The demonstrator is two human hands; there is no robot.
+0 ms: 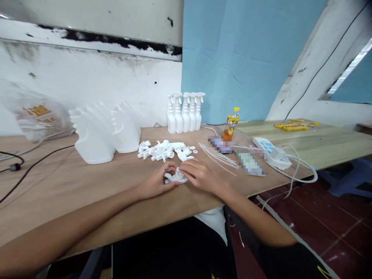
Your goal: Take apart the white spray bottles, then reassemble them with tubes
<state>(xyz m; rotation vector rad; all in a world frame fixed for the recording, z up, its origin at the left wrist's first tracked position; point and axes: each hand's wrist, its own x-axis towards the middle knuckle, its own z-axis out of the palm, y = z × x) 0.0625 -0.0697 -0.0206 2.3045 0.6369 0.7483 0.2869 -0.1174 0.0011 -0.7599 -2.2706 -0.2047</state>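
At the near table edge (171,211), left hand (155,183) and right hand (203,175) pinch a white sprayer part (178,177), apparently mid-assembly; the next move calls for steady alignment.

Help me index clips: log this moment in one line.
left hand: holding white plastic piece | right hand: at same piece | beyond: loose white plastic parts | behind: white plastic spray bottles

Left fingers (169,165) and right fingers (190,169) hold a white sprayer part (178,177) — loose white pieces (163,150) lie just beyond.
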